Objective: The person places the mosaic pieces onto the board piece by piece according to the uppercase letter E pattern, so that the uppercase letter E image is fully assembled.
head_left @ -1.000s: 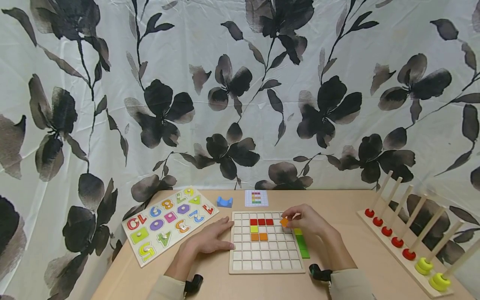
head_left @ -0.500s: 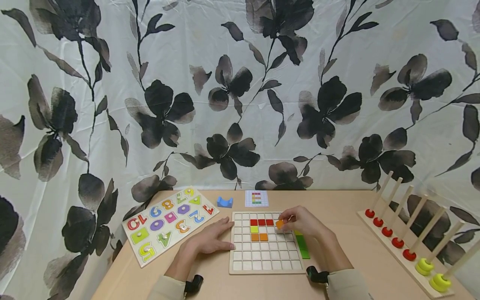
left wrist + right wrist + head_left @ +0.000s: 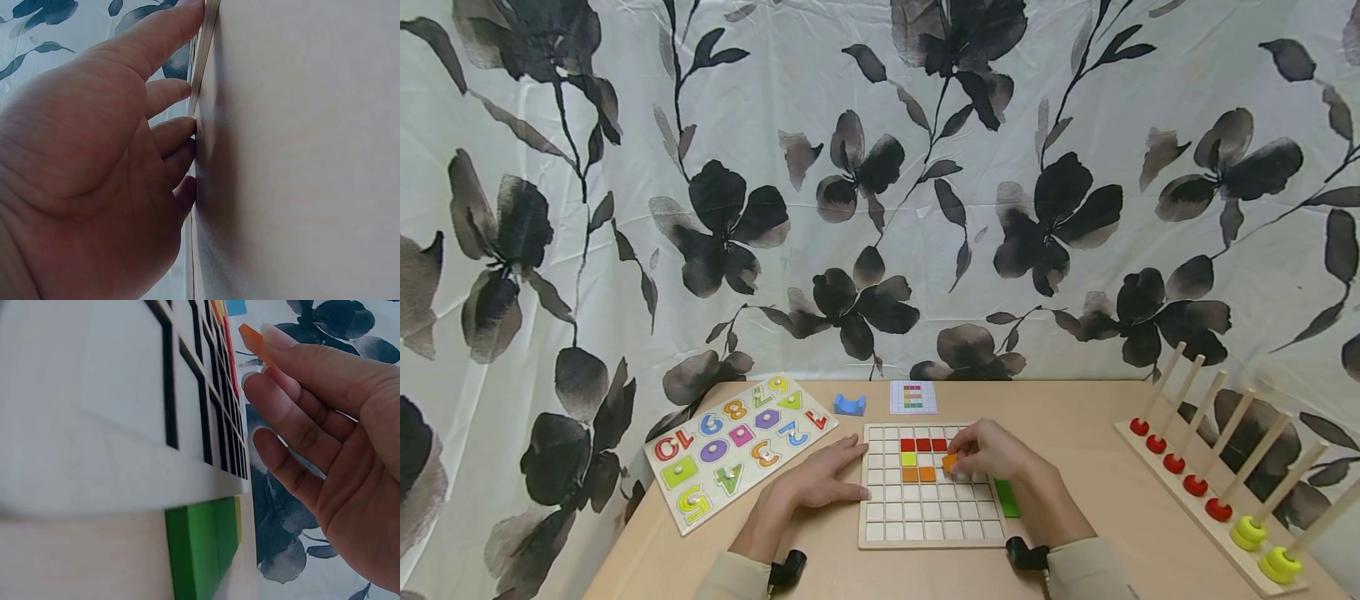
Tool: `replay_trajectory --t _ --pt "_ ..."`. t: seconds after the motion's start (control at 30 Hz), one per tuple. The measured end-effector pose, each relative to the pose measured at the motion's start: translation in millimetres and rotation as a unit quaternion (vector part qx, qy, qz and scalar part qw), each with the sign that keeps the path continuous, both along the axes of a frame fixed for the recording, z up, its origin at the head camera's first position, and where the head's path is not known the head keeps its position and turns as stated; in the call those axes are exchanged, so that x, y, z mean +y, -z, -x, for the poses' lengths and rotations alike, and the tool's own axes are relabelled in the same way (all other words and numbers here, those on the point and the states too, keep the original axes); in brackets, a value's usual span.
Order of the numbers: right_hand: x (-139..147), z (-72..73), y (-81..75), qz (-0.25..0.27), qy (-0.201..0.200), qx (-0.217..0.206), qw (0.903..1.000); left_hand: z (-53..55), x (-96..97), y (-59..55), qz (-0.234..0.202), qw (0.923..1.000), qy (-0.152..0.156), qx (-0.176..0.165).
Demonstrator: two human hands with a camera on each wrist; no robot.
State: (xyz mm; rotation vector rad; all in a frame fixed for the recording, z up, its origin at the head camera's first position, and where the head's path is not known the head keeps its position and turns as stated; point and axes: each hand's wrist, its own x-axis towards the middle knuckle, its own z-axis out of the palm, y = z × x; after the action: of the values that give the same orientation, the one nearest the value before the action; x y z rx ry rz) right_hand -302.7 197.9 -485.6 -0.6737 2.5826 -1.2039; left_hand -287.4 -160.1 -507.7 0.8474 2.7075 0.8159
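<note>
Orange tile (image 3: 951, 462) pinched above the wooden grid (image 3: 933, 531)

The left hand (image 3: 822, 475) lies with fingers nearly straight and gripping nothing, its thumb touching the left edge of the wooden grid; a steady press there should stop it sliding. The right hand (image 3: 1000, 454) pinches the orange tile between thumb and finger, its other fingers loosely bent. The tile hangs tilted, just clear of the surface, near the right end of the orange pair (image 3: 910, 474) and nearer than the red row (image 3: 924, 445). Best to level it, square its sides to the cells, lower it straight down and let go only once it sits flat, without nudging either row. Beyond the grid, the pattern card (image 3: 913, 397) faces up, worth a glance for colour and place
</note>
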Motion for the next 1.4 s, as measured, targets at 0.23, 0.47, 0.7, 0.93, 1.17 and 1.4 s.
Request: replay_trajectory --t 0.23,0.47,0.7,0.93,1.17,1.4 --pt "-6.6 -1.4 2.5 -0.016 -0.023 -0.004 0.9996 -0.4 -0.5 0.1 -0.001 1.0000 0.002 0.003" --pt "-8.1 -2.8 2.8 -0.028 -0.034 0.004 0.9990 0.3 -0.2 0.2 -0.002 1.0000 0.002 0.001" --pt "-10.5 -3.6 3.0 -0.036 -0.033 0.011 0.9988 0.2 -0.1 0.6 0.002 1.0000 0.000 0.000" --pt "-12.5 -5.2 4.6 -0.039 -0.021 0.000 0.9990 -0.1 -0.4 0.5 0.004 1.0000 -0.001 0.000" --pt "-14.5 -5.3 5.4 -0.044 -0.019 -0.005 0.9988 0.8 -1.0 0.7 0.009 0.9999 -0.003 -0.004" --pt "-15.1 -5.2 6.2 -0.047 -0.017 -0.006 0.9988 -1.0 -1.0 -0.7 0.011 0.9999 -0.003 -0.007"
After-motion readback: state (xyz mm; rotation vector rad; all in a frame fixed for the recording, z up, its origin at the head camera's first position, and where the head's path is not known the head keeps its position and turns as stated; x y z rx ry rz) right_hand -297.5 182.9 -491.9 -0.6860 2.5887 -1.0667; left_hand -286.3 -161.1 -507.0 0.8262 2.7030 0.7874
